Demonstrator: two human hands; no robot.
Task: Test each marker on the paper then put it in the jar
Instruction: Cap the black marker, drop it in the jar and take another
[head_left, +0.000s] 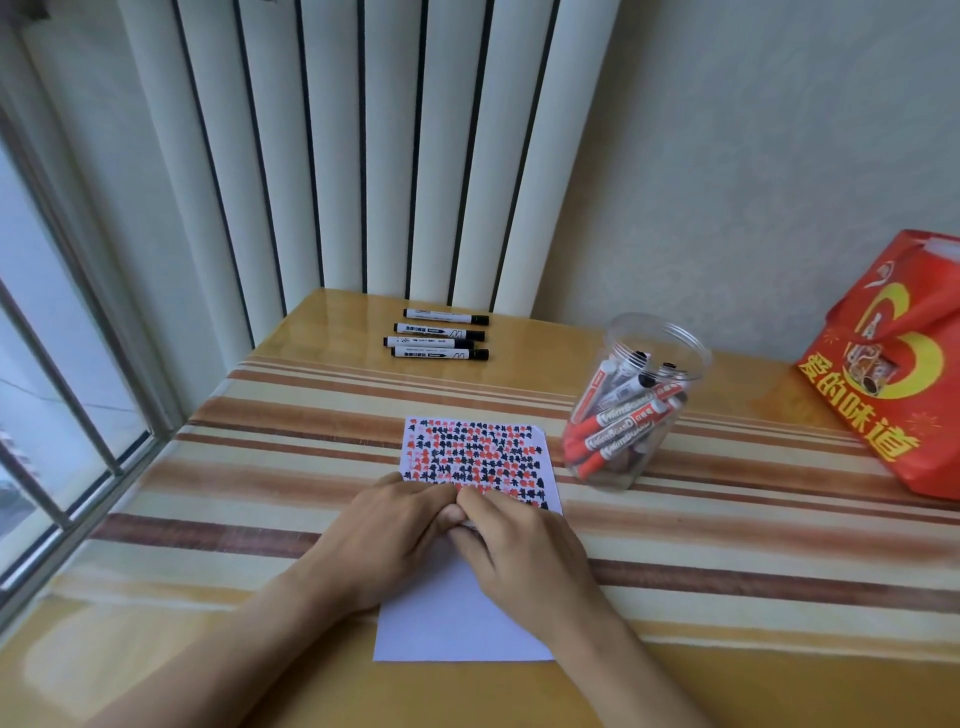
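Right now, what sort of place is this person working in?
Probably a room in a home, at a table with a striped cover set in a corner by a window. Vertical blinds hang behind it, and a red gift bag sits at the wall.

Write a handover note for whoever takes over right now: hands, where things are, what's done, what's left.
Left hand and right hand: pressed together over the paper, fingers curled; a marker between them is likely but hidden, so the grip cannot be confirmed.
Paper: in front of the person, top part covered in red and black test marks.
Jar: right of the paper, open, holding many markers.
Done: those markers tested and stowed.
Left: four black markers lying at the table's far edge, plus anything in hand.
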